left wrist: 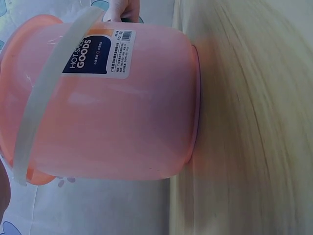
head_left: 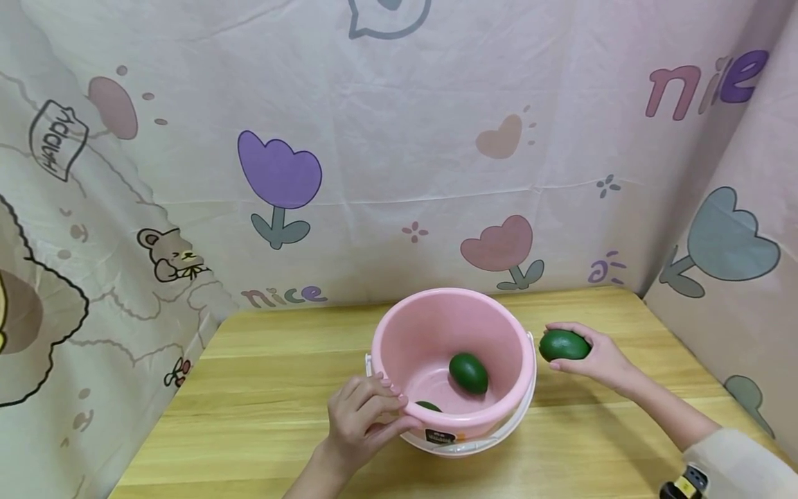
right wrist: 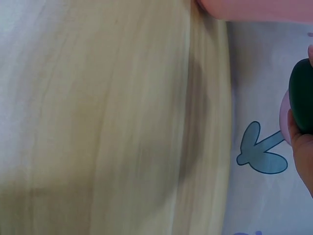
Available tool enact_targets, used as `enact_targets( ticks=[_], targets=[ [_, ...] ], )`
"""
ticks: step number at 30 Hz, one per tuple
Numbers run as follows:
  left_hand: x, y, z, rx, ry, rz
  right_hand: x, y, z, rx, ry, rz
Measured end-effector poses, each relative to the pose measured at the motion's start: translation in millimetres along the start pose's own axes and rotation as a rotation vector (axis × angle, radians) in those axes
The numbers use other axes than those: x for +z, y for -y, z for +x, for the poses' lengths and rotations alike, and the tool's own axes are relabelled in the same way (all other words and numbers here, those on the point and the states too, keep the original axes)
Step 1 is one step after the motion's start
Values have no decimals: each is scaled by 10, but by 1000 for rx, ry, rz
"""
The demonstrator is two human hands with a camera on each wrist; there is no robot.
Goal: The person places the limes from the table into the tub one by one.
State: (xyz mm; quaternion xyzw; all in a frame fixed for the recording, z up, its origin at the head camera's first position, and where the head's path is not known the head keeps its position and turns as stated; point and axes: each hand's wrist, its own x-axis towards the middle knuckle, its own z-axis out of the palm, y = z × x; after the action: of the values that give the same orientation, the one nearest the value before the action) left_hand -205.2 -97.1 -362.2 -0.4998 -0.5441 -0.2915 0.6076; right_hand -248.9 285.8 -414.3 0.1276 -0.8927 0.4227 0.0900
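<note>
A pink plastic bucket (head_left: 414,339) stands upright on the wooden table. Its near-left rim is gripped by my left hand (head_left: 360,421), fingers over the edge and thumb along the outside. To the right of the bucket, my right hand (head_left: 601,359) holds a smooth dark green avocado (head_left: 563,345) between thumb and fingers, raised above the table. Inside the bucket, one avocado (head_left: 468,373) lies on the bottom. Another avocado (head_left: 429,406) shows only its top edge behind the near rim.
The bucket's white handle (head_left: 522,416) hangs down along its front and right side. A dark label (left wrist: 93,54) is stuck on the outer wall. Behind the wooden table (head_left: 262,388) hangs a printed cloth (head_left: 374,152), which also covers both sides.
</note>
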Motion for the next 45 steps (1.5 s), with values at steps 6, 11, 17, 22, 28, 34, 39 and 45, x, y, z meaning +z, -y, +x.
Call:
enact_targets(
  ticks=[6,11,17,22,28,34,39,45],
  targets=[
    [4,-1,1,1,-3,-1,-50,11,28,-20,1,11],
    [5,-3,-1,-5,-3,-3,-109,38,44,-20,0,5],
    [3,-1,4,-14,0,-3,-156,102,74,-36,11,-8],
    [5,6,8,-13,5,-4,-222,159,115,-43,10,-21],
    [1,2,4,-12,7,-4,-301,215,151,-67,17,-35],
    [2,1,-1,-7,7,-6,-371,274,179,-86,31,-33],
    [3,1,-2,-10,7,-7,-427,351,205,-114,23,-29],
    [0,2,-7,-7,6,2,-467,397,213,-116,25,-27]
  ],
)
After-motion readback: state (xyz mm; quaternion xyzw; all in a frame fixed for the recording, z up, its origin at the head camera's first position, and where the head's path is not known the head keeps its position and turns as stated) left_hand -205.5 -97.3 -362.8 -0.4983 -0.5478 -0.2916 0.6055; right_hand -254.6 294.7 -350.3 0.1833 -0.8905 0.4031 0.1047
